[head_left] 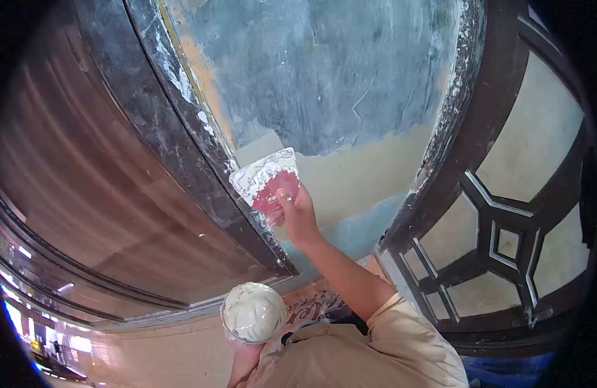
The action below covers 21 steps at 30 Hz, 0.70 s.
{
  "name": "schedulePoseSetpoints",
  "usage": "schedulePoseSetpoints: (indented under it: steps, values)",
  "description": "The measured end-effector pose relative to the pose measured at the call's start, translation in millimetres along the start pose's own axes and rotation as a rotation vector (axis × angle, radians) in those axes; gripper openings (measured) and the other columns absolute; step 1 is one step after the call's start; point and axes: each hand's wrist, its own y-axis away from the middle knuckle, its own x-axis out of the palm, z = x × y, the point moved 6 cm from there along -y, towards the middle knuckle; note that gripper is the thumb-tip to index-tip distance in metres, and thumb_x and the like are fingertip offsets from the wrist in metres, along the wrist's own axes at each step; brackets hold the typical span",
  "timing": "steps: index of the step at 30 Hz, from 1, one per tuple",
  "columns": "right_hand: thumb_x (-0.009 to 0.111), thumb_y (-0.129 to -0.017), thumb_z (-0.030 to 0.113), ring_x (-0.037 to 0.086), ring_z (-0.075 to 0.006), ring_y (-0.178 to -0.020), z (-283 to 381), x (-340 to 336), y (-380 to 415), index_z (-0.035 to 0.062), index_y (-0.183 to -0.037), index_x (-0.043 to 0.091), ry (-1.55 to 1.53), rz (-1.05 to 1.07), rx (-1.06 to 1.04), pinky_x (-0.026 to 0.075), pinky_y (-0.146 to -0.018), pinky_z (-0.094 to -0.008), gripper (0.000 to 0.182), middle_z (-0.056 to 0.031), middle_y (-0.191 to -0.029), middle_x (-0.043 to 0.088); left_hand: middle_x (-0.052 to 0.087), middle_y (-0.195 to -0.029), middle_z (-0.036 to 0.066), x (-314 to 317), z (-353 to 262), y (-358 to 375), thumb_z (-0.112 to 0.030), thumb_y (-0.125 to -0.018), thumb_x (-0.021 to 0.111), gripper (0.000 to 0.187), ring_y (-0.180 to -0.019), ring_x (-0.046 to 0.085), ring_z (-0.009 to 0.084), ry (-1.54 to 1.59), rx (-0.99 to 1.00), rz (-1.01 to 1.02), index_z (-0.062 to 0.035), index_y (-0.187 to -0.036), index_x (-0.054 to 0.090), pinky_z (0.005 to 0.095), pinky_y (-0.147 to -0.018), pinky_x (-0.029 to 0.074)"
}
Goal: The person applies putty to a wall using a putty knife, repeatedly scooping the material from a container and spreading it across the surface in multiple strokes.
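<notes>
My right hand (298,213) is closed around a wide red putty scraper (277,191), thumb on its face. White putty coats the blade, whose edge lies at the left border of the wall panel (324,71). A pale grey patch of putty (259,147) shows on the wall just above the blade. Lower down, near my body, my left hand (246,352) holds a round tub of white putty (253,312) from beneath. The tub hides most of its fingers.
A dark wooden frame (182,136) with white smears runs along the left of the wall, beside a brown glossy panel (85,142). To the right stands a dark door (505,213) with pale panes. Tiled floor (162,355) lies below.
</notes>
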Motion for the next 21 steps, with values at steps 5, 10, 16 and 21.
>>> schedulePoseSetpoints:
  steps: [5, 10, 16, 21]
  values:
    - [0.05, -0.098, 0.016, 0.061, -0.0145, -0.054, 5, 7, -6, 0.0009, -0.121, 0.041, -0.032, -0.015, -0.018, 0.049, -0.045, -0.0256, 0.029, -0.0107, -0.094, 0.061, 0.049, -0.137, 0.011, 11, 33, 10, -0.024, -0.085, 0.067, 0.065, -0.124, 0.049, 0.0255, 0.454, -0.129, -0.025, -0.0079, -0.14, 0.036, 0.0434, -0.103, 0.043]
    - [0.051, -0.097, 0.015, 0.06, -0.0139, -0.054, -19, -18, 1, 0.0, -0.122, 0.042, -0.012, -0.13, -0.002, 0.049, -0.046, -0.0262, 0.03, -0.01, -0.096, 0.062, 0.049, -0.137, 0.011, 12, 31, 5, -0.021, -0.088, 0.064, 0.06, -0.124, 0.05, 0.0248, 0.352, -0.099, 0.01, -0.0084, -0.14, 0.037, 0.044, -0.103, 0.043]
    - [0.051, -0.097, 0.016, 0.06, -0.0133, -0.056, -121, -116, 57, 0.0037, -0.119, 0.048, 0.011, -0.275, 0.206, 0.05, -0.045, -0.0262, 0.026, -0.0065, -0.094, 0.065, 0.05, -0.135, 0.011, 19, 46, 7, -0.022, -0.089, 0.063, 0.059, -0.123, 0.049, 0.0242, 0.604, -0.217, -0.039, -0.009, -0.14, 0.037, 0.0419, -0.104, 0.042]
    - [0.052, -0.097, 0.017, 0.058, -0.0135, -0.051, -47, -68, 30, 0.0047, -0.117, 0.049, 0.068, -0.096, 0.066, 0.047, -0.044, -0.0263, 0.024, -0.0066, -0.088, 0.064, 0.05, -0.135, 0.011, 13, 18, -1, -0.023, -0.09, 0.061, 0.057, -0.124, 0.049, 0.0244, 0.676, -0.211, 0.019, -0.0091, -0.14, 0.037, 0.0423, -0.104, 0.042]
